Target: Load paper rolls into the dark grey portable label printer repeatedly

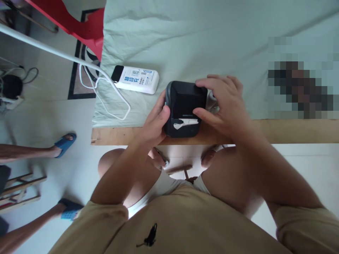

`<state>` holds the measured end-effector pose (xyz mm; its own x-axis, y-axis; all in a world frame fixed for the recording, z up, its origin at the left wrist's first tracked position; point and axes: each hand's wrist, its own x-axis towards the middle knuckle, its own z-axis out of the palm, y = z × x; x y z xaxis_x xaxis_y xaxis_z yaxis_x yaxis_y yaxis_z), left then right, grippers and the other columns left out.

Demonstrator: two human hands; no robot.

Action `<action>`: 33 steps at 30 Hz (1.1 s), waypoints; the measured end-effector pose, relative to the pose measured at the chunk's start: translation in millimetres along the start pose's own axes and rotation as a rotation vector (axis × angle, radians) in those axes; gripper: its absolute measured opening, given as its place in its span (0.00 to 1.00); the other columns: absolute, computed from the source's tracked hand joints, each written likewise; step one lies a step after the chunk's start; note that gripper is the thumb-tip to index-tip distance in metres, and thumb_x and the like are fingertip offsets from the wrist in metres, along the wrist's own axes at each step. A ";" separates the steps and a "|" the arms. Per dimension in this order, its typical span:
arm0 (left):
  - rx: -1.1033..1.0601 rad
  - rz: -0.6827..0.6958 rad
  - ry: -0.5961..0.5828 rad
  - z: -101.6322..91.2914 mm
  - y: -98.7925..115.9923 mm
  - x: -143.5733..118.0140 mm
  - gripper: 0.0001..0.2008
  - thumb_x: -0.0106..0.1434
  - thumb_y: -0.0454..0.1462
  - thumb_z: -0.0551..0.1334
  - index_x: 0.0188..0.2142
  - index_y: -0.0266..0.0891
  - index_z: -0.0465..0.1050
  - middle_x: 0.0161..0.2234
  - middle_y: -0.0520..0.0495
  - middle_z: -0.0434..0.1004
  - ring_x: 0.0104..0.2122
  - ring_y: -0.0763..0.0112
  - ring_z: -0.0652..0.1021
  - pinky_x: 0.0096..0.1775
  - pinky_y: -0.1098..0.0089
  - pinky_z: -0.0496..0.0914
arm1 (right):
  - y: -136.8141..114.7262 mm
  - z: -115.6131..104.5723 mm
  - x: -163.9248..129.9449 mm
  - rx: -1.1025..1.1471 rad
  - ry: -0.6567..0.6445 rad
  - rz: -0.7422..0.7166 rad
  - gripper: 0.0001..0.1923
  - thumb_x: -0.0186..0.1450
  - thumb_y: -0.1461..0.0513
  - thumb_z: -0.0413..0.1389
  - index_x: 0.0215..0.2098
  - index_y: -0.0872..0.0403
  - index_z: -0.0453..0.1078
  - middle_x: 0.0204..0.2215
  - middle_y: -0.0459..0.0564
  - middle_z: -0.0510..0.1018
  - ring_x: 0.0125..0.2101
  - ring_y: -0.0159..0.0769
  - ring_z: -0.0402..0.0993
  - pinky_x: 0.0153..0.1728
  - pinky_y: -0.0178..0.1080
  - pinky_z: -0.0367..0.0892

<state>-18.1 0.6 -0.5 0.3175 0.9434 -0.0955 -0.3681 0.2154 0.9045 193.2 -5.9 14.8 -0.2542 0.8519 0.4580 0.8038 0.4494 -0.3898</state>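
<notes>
A black box-shaped case (pixel 188 100) with rounded corners is at the table's front edge. A torn white label and a small line of print, too small to read, mark its face. My left hand (pixel 157 120) grips its left side, the thumb along the near left edge. On the right, my right hand (pixel 225 102) holds the case with thumb and index fingertip on its face, the other fingers curled behind. A clear, whitish thing (pixel 212 102) shows between that hand and the case; its kind cannot be made out.
Left of the case lies a white power bank (pixel 137 79) with blue print and a black end; a white cable (pixel 106 76) loops beside it. A pale green cloth (pixel 185 35) covers the wooden table. A red chair (pixel 79 26) and another person's slippered feet (pixel 65 144) are at left.
</notes>
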 end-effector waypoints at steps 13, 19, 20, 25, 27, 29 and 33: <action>-0.078 -0.078 0.301 0.7 -7.5 -0.1 0.22 0.63 0.57 0.69 0.36 0.40 0.79 0.34 0.48 0.86 0.51 0.54 0.85 0.50 0.59 0.83 | 3.7 -4.7 -4.8 0.012 0.050 -0.120 0.22 0.71 0.46 0.57 0.57 0.46 0.70 0.57 0.57 0.79 0.58 0.53 0.75 0.59 0.55 0.65; -0.071 -0.035 0.367 1.9 -2.9 1.7 0.20 0.64 0.54 0.70 0.32 0.40 0.79 0.27 0.52 0.81 0.37 0.64 0.85 0.42 0.65 0.82 | -3.7 -8.7 0.4 -0.014 0.102 -0.186 0.21 0.68 0.48 0.61 0.55 0.47 0.70 0.52 0.56 0.80 0.51 0.50 0.79 0.53 0.54 0.68; -0.069 -0.034 0.371 2.3 -2.0 1.8 0.20 0.64 0.54 0.70 0.31 0.40 0.79 0.26 0.52 0.79 0.35 0.65 0.84 0.41 0.66 0.81 | -5.3 -10.9 1.8 -0.030 0.122 -0.207 0.21 0.67 0.48 0.62 0.54 0.47 0.71 0.50 0.55 0.80 0.49 0.49 0.79 0.51 0.53 0.69; -0.114 -0.048 0.355 3.4 -2.0 3.3 0.18 0.62 0.51 0.72 0.30 0.39 0.78 0.26 0.53 0.79 0.28 0.71 0.80 0.36 0.69 0.80 | -16.5 -25.0 15.5 -0.050 0.209 -0.130 0.11 0.71 0.50 0.56 0.45 0.45 0.75 0.30 0.48 0.77 0.33 0.42 0.76 0.43 0.49 0.67; -0.104 -0.060 0.338 2.8 -4.3 4.2 0.19 0.62 0.53 0.72 0.31 0.40 0.78 0.27 0.52 0.80 0.29 0.69 0.81 0.39 0.67 0.81 | -20.9 -29.9 23.3 -0.068 0.192 -0.034 0.12 0.74 0.55 0.49 0.43 0.44 0.76 0.24 0.46 0.74 0.29 0.41 0.73 0.42 0.48 0.66; -0.091 -0.057 0.328 1.7 -7.0 4.9 0.21 0.62 0.55 0.71 0.33 0.40 0.78 0.28 0.51 0.80 0.33 0.66 0.84 0.43 0.65 0.82 | -23.7 -32.0 29.0 -0.133 0.241 0.007 0.15 0.74 0.59 0.47 0.42 0.44 0.76 0.24 0.45 0.75 0.27 0.40 0.72 0.41 0.48 0.66; -0.102 -0.039 0.318 0.3 -9.6 4.6 0.21 0.62 0.56 0.70 0.36 0.40 0.77 0.30 0.50 0.80 0.42 0.62 0.86 0.48 0.64 0.82 | -27.9 -26.4 26.7 -0.208 0.382 -0.085 0.14 0.74 0.57 0.48 0.35 0.47 0.74 0.27 0.47 0.80 0.30 0.40 0.75 0.41 0.47 0.63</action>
<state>-12.8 2.7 -9.5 0.0502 0.9620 -0.2683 -0.4514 0.2615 0.8532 178.2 -2.8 59.0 -0.1387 0.6362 0.7590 0.8898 0.4165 -0.1865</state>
